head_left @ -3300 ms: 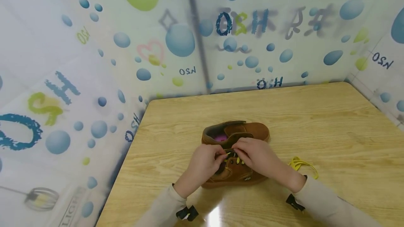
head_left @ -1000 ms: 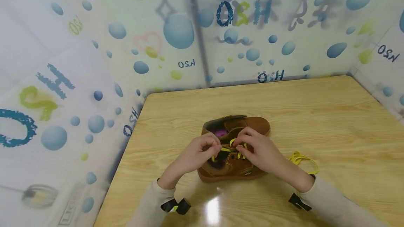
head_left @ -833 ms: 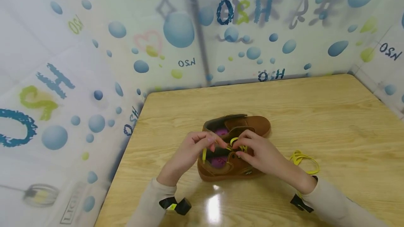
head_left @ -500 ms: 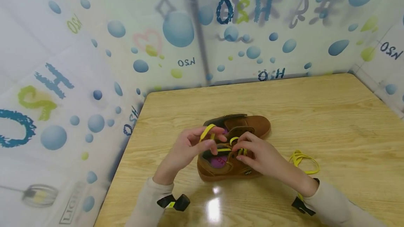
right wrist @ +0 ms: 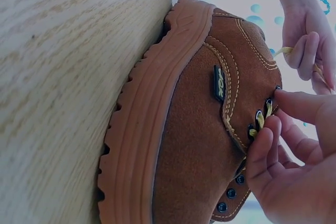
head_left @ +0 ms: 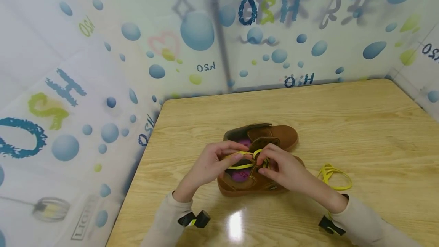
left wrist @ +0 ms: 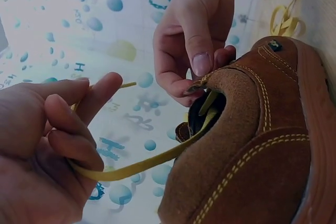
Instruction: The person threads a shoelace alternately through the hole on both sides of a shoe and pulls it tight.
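Note:
A brown suede shoe (head_left: pixel 236 190) stands on the table with its toe to the right, yellow lace threaded through several eyelets. My left hand (head_left: pixel 210 165) is over its heel opening and holds the yellow shoelace (left wrist: pixel 139 167) between thumb and fingers. The lace tip (left wrist: pixel 128 84) pokes out past the index finger, and a slack length runs back into the shoe. At the eyelet edge, my right hand (right wrist: pixel 304 156) pinches the shoe's flap between thumb and fingers. A second brown shoe (head_left: pixel 289 137) stands just behind, toe also right; no lace shows in its eyelets.
A loose loop of yellow lace (head_left: pixel 329 170) lies on the wooden table (head_left: pixel 350 125), right of the shoes and near my right forearm. Behind the table's far edge hangs a printed curtain (head_left: pixel 274 52) with blue and green drops.
My left hand has drawn back left from the eyelets with the lace. The lace was looped over its spread fingers half a second ago; these have come closer together. The right hand stays at the eyelets.

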Motion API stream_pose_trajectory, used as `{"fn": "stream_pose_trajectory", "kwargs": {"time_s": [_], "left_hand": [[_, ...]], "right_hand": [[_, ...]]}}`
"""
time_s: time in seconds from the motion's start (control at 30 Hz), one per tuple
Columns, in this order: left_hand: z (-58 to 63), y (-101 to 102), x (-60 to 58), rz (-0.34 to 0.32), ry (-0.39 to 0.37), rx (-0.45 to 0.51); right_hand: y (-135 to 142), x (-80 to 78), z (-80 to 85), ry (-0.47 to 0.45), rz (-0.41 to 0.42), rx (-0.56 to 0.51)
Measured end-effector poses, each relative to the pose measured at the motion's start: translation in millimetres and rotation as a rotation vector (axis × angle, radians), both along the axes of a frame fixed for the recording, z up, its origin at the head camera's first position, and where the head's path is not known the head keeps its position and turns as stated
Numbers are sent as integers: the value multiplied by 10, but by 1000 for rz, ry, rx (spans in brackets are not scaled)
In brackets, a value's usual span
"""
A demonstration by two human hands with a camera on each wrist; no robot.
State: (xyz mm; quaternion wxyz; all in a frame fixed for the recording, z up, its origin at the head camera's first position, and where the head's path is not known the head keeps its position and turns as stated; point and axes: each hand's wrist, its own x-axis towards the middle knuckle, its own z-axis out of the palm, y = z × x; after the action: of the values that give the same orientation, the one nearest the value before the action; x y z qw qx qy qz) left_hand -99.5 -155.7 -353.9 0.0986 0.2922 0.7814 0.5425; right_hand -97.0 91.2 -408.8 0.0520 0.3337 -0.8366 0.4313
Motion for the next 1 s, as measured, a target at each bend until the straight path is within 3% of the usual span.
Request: {"fn": "stream_pose_trajectory", "kwargs": {"time_s": [0.13, 0.27, 0.37, 0.47, 0.57, 0.7, 0.77, 0.93, 1.0], "left_hand": [[-4, 32, -5, 81, 23, -26], [-71, 88, -26, 135, 122, -161], [-150, 119, -36, 124, 211, -324], [-209, 143, -34, 83, 237, -429], [-244, 172, -35, 47, 259, -460], [-273, 203, -28, 31, 348, -476], [-290, 211, -18, 47, 435, -514], [-328, 218, 9, 108, 800, -751], [-349, 211, 7, 104, 900, -811]], "right_hand": [[-1, -4, -4, -16, -9, -4], [2, -8, -10, -29, -8, -10], [8, -10, -17, -31, 2, -15], [16, -13, -26, -26, 12, -28], [23, -16, -33, -20, 18, -45], [23, -19, -38, -26, 27, -66], [19, -19, -40, -28, 31, -67], [20, -17, -35, -52, 21, -59], [23, -16, -33, -66, 18, -57]]}}
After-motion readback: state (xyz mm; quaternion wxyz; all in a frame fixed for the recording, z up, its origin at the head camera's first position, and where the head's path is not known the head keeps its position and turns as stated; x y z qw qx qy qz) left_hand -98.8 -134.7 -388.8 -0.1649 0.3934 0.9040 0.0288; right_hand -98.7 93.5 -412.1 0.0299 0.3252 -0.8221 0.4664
